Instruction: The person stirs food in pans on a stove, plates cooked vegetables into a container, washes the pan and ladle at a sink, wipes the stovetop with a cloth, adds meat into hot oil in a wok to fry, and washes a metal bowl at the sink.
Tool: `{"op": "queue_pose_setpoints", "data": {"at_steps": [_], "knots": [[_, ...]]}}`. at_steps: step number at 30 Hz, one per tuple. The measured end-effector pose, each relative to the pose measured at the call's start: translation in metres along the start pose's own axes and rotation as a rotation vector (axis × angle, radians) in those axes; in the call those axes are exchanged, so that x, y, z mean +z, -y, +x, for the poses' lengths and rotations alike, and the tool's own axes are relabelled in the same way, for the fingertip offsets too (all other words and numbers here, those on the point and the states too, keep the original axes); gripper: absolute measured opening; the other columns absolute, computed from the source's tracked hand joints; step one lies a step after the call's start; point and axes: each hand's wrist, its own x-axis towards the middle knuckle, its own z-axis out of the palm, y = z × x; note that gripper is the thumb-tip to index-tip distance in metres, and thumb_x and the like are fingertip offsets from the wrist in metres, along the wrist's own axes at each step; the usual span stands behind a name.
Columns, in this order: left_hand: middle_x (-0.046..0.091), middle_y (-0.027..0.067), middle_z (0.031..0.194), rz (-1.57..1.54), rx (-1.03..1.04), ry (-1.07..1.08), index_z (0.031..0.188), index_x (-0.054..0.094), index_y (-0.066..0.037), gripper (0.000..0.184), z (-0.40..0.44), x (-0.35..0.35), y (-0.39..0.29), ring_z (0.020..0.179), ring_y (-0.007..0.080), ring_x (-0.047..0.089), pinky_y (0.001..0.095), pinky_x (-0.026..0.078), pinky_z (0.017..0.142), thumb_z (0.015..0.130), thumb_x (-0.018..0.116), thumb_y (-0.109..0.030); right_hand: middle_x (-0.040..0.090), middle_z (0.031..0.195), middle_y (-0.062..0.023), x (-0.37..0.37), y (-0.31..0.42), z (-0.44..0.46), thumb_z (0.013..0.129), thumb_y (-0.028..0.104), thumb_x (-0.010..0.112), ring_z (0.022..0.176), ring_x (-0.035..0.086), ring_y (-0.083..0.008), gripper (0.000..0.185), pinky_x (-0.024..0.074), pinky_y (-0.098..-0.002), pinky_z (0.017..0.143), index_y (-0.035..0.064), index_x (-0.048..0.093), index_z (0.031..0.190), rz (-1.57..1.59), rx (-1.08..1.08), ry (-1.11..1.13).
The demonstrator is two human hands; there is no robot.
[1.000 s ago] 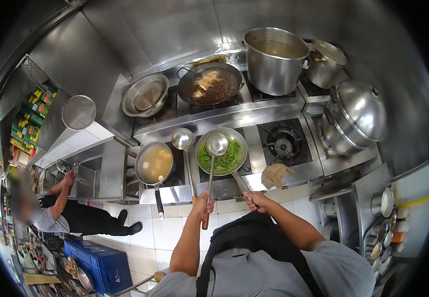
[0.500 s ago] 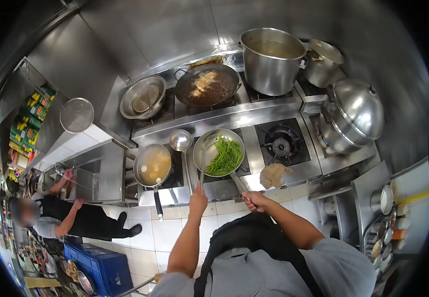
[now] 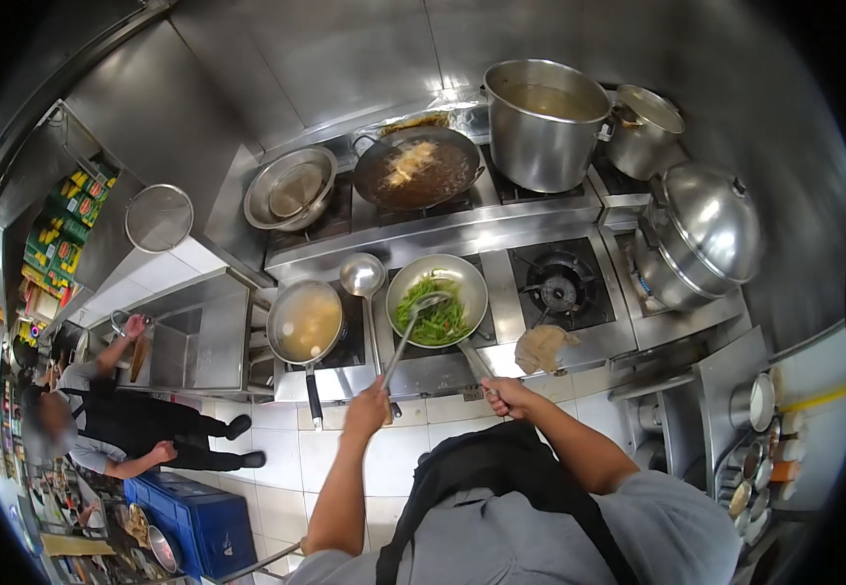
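My left hand (image 3: 368, 408) is closed around the long handle of a metal ladle (image 3: 403, 343). The ladle's head rests among long green vegetables (image 3: 450, 320) in a frying pan (image 3: 472, 276) on the front burner. My right hand (image 3: 509, 398) grips that pan's handle (image 3: 476, 362). Left of the pan lies a second ladle (image 3: 361, 274), bowl toward the back. Beyond it, a pan with a black handle (image 3: 314, 395) contains pale yellowish liquid (image 3: 310, 324) with light round pieces.
Behind, a dark wok (image 3: 374, 191) holds frying food in brown oil. A tall stockpot (image 3: 535, 146), smaller pot (image 3: 642, 146) and domed steamer (image 3: 701, 234) stand right. A crumpled brown cloth (image 3: 543, 348) lies on the stove's front edge. Another person (image 3: 140, 424) stands left, beside a sink (image 3: 177, 349).
The ladle in my left hand has swung across the pan, its head now in the greens, which are spread wider. My left hand moved slightly left. The other person's lower arm moved down.
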Motion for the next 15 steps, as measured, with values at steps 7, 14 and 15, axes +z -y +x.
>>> {"op": "queue_pose_setpoints", "data": {"at_steps": [7, 14, 15], "knots": [[0.069, 0.0246, 0.104, 0.266, -0.231, 0.224, 0.143, 0.052, -0.026, 0.046, -0.012, -0.061, -0.06, 0.097, 0.0446, 0.067, 0.0525, 0.054, 0.085, 0.098, 0.051, -0.033, 0.034, 0.062, 0.0042, 0.005, 0.001, -0.007, 0.104, 0.04, 0.049, 0.047, 0.027, -0.0074, 0.029, 0.0215, -0.0242, 0.04, 0.0125, 0.044, 0.096, -0.014, -0.003, -0.025], [0.068, 0.0268, 0.103, 0.078, -0.104, 0.139, 0.144, 0.051, -0.023, 0.046, -0.018, -0.02, -0.069, 0.093, 0.0494, 0.065, 0.0571, 0.051, 0.085, 0.098, 0.051, -0.031, 0.036, 0.063, 0.004, 0.002, 0.001, -0.004, 0.104, 0.04, 0.05, 0.048, 0.028, -0.0077, 0.028, 0.0208, -0.0246, 0.04, 0.0124, 0.045, 0.099, 0.0, -0.001, -0.025], [0.068, 0.0273, 0.103, 0.083, -0.086, 0.151, 0.145, 0.049, -0.024, 0.047, -0.032, -0.027, -0.075, 0.092, 0.0501, 0.065, 0.0572, 0.051, 0.085, 0.099, 0.05, -0.031, 0.036, 0.064, 0.004, 0.002, 0.001, -0.005, 0.104, 0.038, 0.049, 0.048, 0.028, -0.0077, 0.027, 0.0213, -0.0243, 0.041, 0.0124, 0.046, 0.097, -0.001, -0.008, -0.033]]}}
